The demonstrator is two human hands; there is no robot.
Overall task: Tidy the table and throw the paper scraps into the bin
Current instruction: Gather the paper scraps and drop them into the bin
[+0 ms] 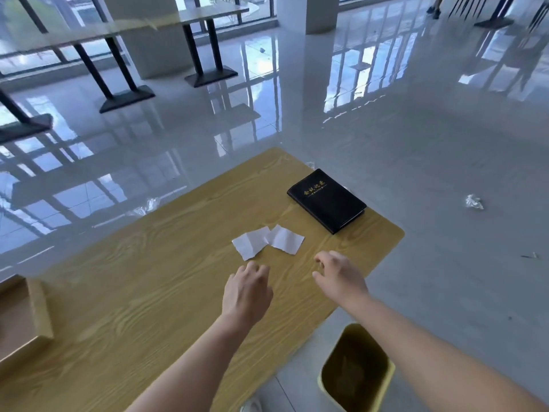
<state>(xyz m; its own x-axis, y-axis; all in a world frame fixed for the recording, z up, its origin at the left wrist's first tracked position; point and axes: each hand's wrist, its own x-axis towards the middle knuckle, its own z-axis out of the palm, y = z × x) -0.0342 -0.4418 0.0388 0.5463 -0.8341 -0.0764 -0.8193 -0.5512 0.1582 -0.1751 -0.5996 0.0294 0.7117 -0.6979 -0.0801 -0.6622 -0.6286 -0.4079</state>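
Observation:
Two white paper scraps lie side by side on the yellow wooden table [133, 292]: a left scrap [251, 242] and a right scrap [286, 239]. My left hand [248, 289] hovers just in front of the left scrap, fingers loosely curled, holding nothing. My right hand [338, 276] hovers to the right of the scraps with fingers spread and empty. A yellow bin [356, 370] stands on the floor beside the table's near right edge, under my right forearm.
A black notebook [326, 200] with gold lettering lies near the table's far right corner. A wooden box [38, 310] sits at the left edge. A crumpled paper ball [473, 202] lies on the glossy floor to the right. Other tables stand far back.

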